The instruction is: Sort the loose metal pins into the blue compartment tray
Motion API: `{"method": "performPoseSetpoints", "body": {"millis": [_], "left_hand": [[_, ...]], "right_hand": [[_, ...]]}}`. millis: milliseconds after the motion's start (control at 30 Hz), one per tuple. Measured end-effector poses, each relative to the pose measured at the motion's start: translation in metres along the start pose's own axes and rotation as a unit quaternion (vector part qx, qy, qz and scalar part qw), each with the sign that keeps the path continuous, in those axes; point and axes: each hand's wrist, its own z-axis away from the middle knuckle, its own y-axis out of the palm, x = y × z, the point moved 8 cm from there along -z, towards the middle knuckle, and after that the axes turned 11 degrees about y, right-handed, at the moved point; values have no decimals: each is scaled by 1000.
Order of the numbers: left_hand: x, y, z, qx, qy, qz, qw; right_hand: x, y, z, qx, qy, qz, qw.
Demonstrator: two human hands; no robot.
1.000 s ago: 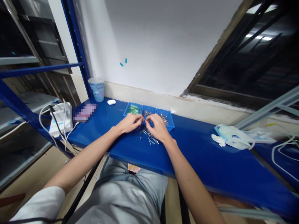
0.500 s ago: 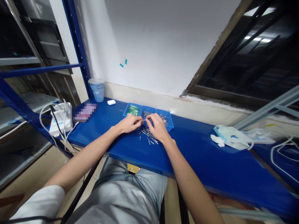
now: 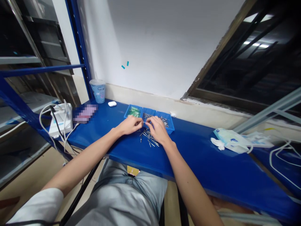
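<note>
We logged the blue counter, the three-bin tray at its back edge, and loose pins just in front. The left hand and right hand pinched one thin pin by the tray's front wall. We judged that a fingertip slip could drop it into the pile.

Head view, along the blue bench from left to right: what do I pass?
White box → cup → earbud case → left hand → right hand → white packet.
</note>
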Motion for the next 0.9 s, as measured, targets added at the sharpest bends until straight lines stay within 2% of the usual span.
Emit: {"method": "performPoseSetpoints", "body": {"millis": [167,900], "left_hand": [[-3,4,-1,22,18,0,1000],[-2,4,0,23,3,7,1000]], "right_hand": [[-4,5,0,19,14,6,1000],[3,5,1,23,10,-10,1000]]}}
